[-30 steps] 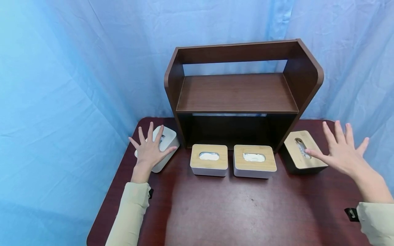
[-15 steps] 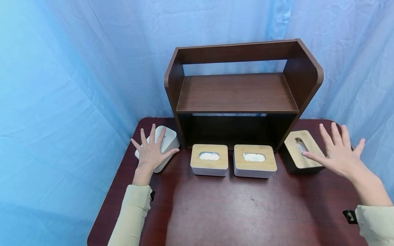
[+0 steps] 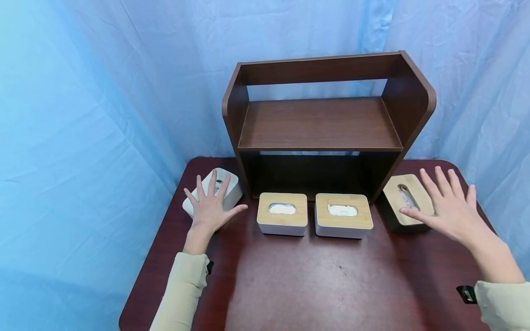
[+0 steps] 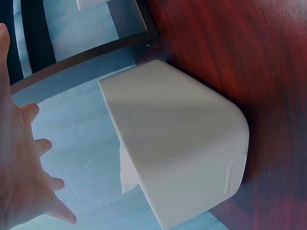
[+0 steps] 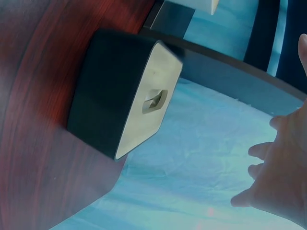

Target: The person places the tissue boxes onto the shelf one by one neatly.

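My left hand (image 3: 208,212), fingers spread, hovers over a white tissue box (image 3: 233,189) at the table's back left; the left wrist view shows a gap between the hand and the white box (image 4: 182,139). Spread wide too, my right hand (image 3: 453,214) is above a black tissue box with a wooden lid (image 3: 407,195) at the back right. In the right wrist view that black box (image 5: 105,91) stands apart from the fingers. Between the hands sit two white tissue boxes with wooden lids, the left one (image 3: 282,228) and the right one (image 3: 343,231). Neither hand holds anything.
A dark brown two-tier shelf (image 3: 319,124) stands at the back of the reddish-brown table (image 3: 306,285), behind the two middle boxes. Blue curtains (image 3: 91,115) hang behind and to the left. The table's left edge runs beneath the left forearm.
Both hands have drifted inward, the left one to the right and the right one to the left, with fingers still spread. The boxes and shelf have stayed in place.
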